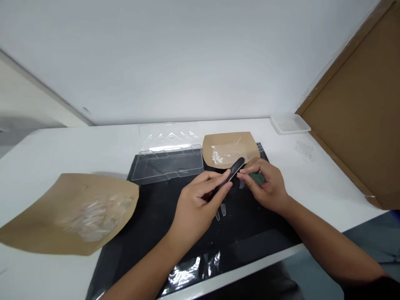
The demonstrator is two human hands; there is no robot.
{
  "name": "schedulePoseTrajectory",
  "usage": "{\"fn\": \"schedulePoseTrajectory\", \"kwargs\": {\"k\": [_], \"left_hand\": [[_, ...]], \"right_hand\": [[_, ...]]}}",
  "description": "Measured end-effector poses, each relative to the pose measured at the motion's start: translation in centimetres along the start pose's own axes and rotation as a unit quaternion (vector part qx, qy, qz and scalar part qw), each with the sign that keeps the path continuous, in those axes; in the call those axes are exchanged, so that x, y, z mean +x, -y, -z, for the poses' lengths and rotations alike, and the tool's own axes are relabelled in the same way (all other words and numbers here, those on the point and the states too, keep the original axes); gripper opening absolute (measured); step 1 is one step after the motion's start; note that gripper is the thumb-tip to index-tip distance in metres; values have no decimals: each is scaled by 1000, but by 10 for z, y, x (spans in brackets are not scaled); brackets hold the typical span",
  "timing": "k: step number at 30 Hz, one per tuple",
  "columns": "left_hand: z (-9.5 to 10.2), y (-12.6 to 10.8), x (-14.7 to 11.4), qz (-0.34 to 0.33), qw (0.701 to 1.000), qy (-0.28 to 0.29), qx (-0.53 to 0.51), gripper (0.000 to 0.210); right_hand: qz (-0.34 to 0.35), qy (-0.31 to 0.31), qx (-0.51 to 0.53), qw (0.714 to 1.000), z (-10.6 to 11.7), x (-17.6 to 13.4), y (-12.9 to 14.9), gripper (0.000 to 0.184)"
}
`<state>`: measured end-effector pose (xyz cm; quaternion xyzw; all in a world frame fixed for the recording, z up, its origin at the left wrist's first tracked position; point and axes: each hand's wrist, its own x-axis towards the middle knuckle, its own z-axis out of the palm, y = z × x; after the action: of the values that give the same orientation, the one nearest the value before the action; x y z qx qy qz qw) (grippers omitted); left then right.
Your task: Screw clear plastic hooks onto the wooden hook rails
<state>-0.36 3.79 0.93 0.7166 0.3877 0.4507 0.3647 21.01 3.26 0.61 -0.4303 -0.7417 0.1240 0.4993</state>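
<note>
Above the black mat (250, 233), my left hand (198, 198) grips a dark nail file (236, 166), its rounded end slanting up to the right. My right hand (267, 181) is closed in a pinch beside the file, with the edge of a small clear nail tip (239, 173) showing at the fingertips; most of it is hidden. Whether it touches the file I cannot tell. Below my left fingers, clear nail tips (223, 209) lie on the mat among pale specks. Something dark green (256, 178) shows under my right hand.
A brown paper tray (208, 146) with small white pieces stands behind my hands. Another brown tray (68, 187) at left holds many clear plastic pieces. Clear plastic trays (168, 162) lie at the back. At right are a white container (290, 125), scattered clear bits (304, 150) and a cardboard panel (359, 112).
</note>
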Motion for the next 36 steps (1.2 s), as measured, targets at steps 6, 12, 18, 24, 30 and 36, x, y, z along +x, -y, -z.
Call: {"fn": "schedulePoseTrajectory", "kwargs": {"k": [6, 12, 18, 24, 30, 36], "left_hand": [[1, 0, 1, -78, 995, -18, 57, 30], [1, -1, 0, -120, 988, -39, 92, 28], [1, 2, 0, -135, 985, -39, 103, 28], [1, 3, 1, -151, 981, -42, 119, 28], [0, 8, -2, -139, 979, -43, 144, 37], [1, 5, -3, -85, 990, -3, 111, 27]], "right_hand": [[-58, 8, 81, 995, -2, -4, -2, 4], [-78, 7, 139, 987, -2, -5, -1, 8], [-93, 0, 141, 986, -2, -5, 1, 13], [-91, -8, 131, 987, -1, -3, 1, 13], [-19, 3, 30, 999, 3, 0, 1, 10], [33, -5, -21, 999, 3, 0, 2, 14]]}}
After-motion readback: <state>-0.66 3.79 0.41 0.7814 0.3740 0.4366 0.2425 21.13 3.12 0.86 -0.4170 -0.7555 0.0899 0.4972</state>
